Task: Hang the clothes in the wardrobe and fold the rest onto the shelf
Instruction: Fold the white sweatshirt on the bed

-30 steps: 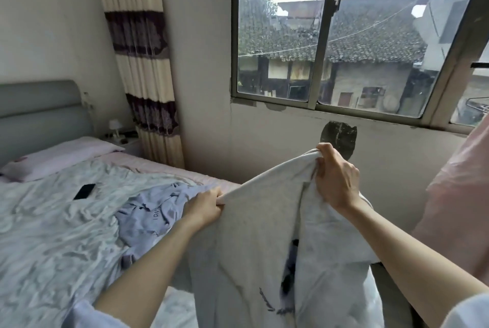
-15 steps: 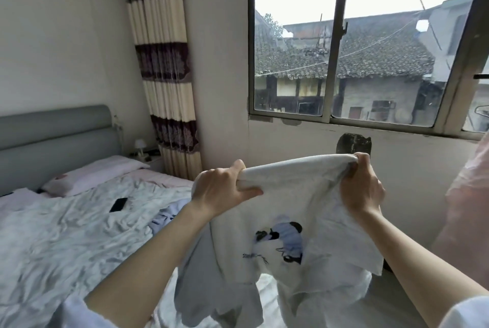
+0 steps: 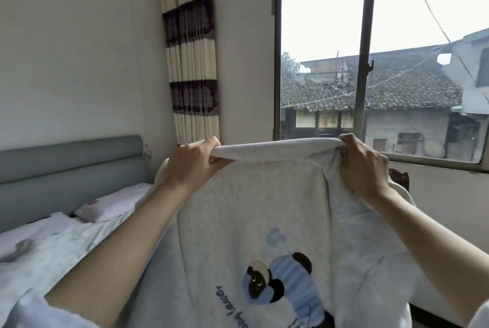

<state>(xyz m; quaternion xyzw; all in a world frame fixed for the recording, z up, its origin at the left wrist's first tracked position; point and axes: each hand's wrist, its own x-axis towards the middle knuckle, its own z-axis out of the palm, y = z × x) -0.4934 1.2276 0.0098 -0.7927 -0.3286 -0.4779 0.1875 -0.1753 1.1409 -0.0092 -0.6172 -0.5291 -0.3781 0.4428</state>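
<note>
Head view: a white sweatshirt with a cartoon print is held up by its top edge in front of the window, the left hand and right hand each clenched around bunched fabric. For a clean fold, the edge should be kept taut and level. No wardrobe, shelf or other container is seen; a bed lies to the left.

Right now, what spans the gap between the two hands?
Head view: the top edge of the white shirt, pulled taut from left hand to right hand. Nothing else.

shirt: soft matt cloth, printed | headboard: smooth padding | curtain: pleated fabric
</note>
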